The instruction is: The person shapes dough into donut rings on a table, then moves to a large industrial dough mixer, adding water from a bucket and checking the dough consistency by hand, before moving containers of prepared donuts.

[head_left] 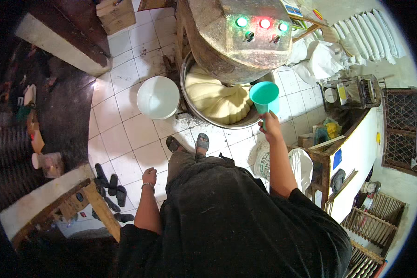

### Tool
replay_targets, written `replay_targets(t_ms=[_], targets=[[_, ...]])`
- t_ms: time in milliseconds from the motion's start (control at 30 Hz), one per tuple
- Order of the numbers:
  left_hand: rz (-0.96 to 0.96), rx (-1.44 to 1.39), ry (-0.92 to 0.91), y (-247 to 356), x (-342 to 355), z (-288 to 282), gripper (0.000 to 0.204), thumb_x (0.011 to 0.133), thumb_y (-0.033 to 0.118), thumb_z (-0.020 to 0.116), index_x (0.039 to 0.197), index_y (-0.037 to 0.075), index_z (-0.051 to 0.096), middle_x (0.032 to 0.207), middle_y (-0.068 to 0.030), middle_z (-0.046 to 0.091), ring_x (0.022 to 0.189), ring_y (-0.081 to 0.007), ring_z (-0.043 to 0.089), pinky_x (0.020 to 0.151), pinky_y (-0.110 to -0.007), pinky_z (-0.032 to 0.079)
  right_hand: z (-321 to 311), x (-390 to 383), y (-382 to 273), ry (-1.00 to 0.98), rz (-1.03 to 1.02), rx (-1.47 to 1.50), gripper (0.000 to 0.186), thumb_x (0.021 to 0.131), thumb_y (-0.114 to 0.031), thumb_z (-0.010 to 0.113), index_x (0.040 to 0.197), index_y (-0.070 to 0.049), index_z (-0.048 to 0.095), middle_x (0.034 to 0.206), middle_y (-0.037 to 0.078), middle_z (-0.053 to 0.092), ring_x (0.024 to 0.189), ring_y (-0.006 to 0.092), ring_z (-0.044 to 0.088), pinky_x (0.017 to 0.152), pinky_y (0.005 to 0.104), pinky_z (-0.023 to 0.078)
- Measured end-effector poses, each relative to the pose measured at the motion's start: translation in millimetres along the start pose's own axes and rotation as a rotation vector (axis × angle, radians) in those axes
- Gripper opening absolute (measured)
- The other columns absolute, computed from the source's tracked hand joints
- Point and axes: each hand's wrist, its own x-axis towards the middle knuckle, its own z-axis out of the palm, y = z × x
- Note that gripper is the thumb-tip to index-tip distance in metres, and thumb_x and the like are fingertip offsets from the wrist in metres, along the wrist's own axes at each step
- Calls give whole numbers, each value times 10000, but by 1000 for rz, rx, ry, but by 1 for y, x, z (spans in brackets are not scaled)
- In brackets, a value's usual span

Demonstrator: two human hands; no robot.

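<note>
In my right hand (269,123) is a turquoise plastic jug (263,92), gripped by its handle and held over the right edge of a large steel mixing bowl (186,99). Pale dough (211,99), folded in thick ridges, lies in the bowl beneath the mixer's housing (231,60), which has lit green and red indicators. My left hand (149,176) hangs low beside my leg, fingers loosely curled with nothing seen in them. A white round bucket (158,97) stands on the floor left of the bowl.
Sandals (112,185) lie on the tiled floor (125,132) at left, near a wooden frame (102,208). Right of me are white sacks (301,167), a white-topped bench (352,157) and a metal machine (352,92). Stacked sacks (361,37) line the wall behind.
</note>
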Motion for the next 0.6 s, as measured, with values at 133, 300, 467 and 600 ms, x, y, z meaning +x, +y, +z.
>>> replay_targets(t_ms=[133,300,467,600], targets=[[65,-3,-50,24,9,5,360,841,181,660,1142,-14,645,946,-134,691,783,-173,639,725,-317,525,-38,-41,6,-26,120,303,227,969,-231,431,1076,-49,515,897,60,552,590,105,475,421,230,333],[107,20,-45,52,12,7,357,857,186,655,1148,-21,638,964,-128,687,798,-164,631,719,-306,517,-39,-102,-5,-273,84,232,251,972,-273,483,1076,-48,522,876,51,538,463,83,406,387,218,318],[87,-17,-83,22,43,-16,335,864,160,647,1137,-33,629,997,-132,674,812,-190,645,701,-306,548,49,-124,-34,-547,92,28,301,970,-279,553,1101,-8,558,811,58,599,445,65,447,377,200,333],[148,142,-152,-20,75,-83,415,877,274,611,1144,-44,619,920,-133,690,813,-185,643,745,-315,520,162,-82,-12,-689,146,-34,305,947,-298,604,1031,-4,614,777,46,644,469,74,458,400,230,354]])
